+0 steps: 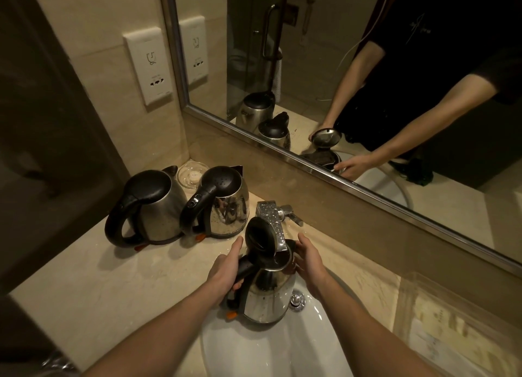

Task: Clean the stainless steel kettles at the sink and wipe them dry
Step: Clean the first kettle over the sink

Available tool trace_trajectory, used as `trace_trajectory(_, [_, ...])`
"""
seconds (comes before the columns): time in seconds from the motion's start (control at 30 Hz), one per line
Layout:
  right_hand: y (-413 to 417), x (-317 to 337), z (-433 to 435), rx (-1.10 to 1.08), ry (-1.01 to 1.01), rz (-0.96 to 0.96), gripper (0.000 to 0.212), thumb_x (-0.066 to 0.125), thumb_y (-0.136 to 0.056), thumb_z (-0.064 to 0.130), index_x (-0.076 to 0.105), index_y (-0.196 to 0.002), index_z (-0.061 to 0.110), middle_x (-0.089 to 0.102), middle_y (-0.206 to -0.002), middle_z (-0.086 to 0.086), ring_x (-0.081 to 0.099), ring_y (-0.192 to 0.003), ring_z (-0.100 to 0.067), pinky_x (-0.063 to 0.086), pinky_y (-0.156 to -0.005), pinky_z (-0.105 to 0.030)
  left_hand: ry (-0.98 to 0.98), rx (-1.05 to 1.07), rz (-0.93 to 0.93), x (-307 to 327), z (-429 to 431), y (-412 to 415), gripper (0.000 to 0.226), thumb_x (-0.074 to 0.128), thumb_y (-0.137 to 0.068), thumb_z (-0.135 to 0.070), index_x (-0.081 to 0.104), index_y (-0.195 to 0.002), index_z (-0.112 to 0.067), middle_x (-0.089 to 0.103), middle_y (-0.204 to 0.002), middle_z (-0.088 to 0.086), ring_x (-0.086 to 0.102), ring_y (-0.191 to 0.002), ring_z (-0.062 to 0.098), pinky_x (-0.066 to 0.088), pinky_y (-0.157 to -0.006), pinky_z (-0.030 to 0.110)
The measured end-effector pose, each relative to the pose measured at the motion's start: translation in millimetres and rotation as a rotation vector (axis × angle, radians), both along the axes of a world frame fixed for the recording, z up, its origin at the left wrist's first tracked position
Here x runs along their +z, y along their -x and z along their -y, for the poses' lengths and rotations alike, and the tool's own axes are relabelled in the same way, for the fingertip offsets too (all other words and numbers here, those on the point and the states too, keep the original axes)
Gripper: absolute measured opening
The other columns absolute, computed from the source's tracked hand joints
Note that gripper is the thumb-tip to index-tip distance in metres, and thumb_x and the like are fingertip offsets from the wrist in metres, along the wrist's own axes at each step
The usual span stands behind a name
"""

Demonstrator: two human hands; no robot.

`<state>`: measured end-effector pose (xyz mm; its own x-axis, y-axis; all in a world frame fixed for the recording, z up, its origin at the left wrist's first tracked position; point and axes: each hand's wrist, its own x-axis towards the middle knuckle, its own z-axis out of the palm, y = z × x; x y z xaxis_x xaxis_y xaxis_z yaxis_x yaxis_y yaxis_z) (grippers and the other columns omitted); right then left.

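Nearest: holds a shiny stainless steel kettle [268, 297] upright over the white ceramic basin [268, 348], seemingly lifted clear of the bowl, just beside the round chrome drain fitting [297, 300]. Grips its black plastic handle with the left hand [226, 266], fingers wrapped round it, probably to carry the weight. Cups the upper wall with the right hand [309, 261], fingers curved close against the steel beside the rim, likely to steady and aim the mouth.

Black hinged lid [258, 239] tipped up and back, leaving the mouth open directly beneath the square chrome tap [271, 215]. Placed so, it seems, for filling or rinsing. Cannot tell about running water.

Further left, on the beige marble counter [113, 277]: two more kettles, lids down, side by side. A dull brushed kettle [158, 207] at the outside, a mirror-bright kettle [226, 207] spotted with droplets next to the tap. Presumably parked within reach for washing or drying.

Behind them, in the corner, a small clear glass dish [192, 174]. Beyond, a white wall socket plate [148, 66] and a framed mirror [367, 80] repeating both hands on the kettle.
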<state>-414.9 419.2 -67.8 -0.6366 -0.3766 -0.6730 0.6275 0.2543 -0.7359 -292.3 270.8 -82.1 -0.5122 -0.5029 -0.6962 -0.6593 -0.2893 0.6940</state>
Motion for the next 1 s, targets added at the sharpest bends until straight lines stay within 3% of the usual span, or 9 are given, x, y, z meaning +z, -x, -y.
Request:
trace_trajectory(0.17, [-0.7,4.4,0.2,0.003,-0.001,-0.017,0.04,0.039,-0.095,0.052,0.063,-0.087,0.021,0.068,-0.072,0.011,0.06,-0.075,-0.007,0.046,-0.058,-0.02,-0.009,-0.003,-0.008,1.4,-0.9,0.5,0.07,0.032,-0.095,-0.071,0.06,-0.088,-0.008,0.052,-0.057,0.003,0.049,-0.053,0.016,0.041,-0.052,0.026])
trace_trajectory(0.47, [-0.9,6.8,0.0,-0.019,0.0,-0.011,0.042,0.039,-0.095,0.052,0.065,-0.085,0.02,0.069,-0.074,0.009,0.06,-0.079,-0.01,0.042,-0.061,-0.025,0.002,-0.013,0.004,-0.2,-1.2,0.8,0.073,0.033,-0.093,-0.073,0.063,-0.089,-0.007,0.051,-0.049,0.001,0.05,-0.047,0.015,0.041,-0.048,0.025])
trace_trajectory(0.6, [-1.6,7.3,-0.2,-0.013,-0.004,-0.014,0.042,0.039,-0.095,0.053,0.064,-0.086,0.021,0.067,-0.081,0.008,0.058,-0.083,-0.009,0.041,-0.064,-0.025,0.017,-0.042,-0.001,-1.8,-2.4,1.0,0.072,0.03,-0.093,-0.075,0.058,-0.077,-0.01,0.047,-0.041,0.0,0.045,-0.036,0.013,0.041,-0.05,0.026])
trace_trajectory(0.93, [-2.5,9.2,-0.1,0.008,-0.01,-0.017,0.044,0.038,-0.095,0.055,0.064,-0.087,0.02,0.069,-0.072,0.01,0.06,-0.076,-0.008,0.048,-0.061,-0.024,0.016,-0.048,-0.003,-6.8,-0.8,0.8,0.073,0.031,-0.091,-0.077,0.055,-0.069,-0.012,0.048,-0.042,0.0,0.045,-0.035,0.013,0.042,-0.052,0.026])
trace_trajectory(1.0, [-2.2,9.2,0.3,0.009,-0.009,-0.014,0.045,0.038,-0.095,0.055,0.065,-0.089,0.019,0.068,-0.078,0.007,0.062,-0.083,-0.009,0.051,-0.07,-0.029,0.015,-0.037,0.001,-6.4,-0.6,1.2,0.072,0.032,-0.092,-0.076,0.056,-0.072,-0.011,0.048,-0.042,0.0,0.046,-0.036,0.013,0.041,-0.05,0.026])
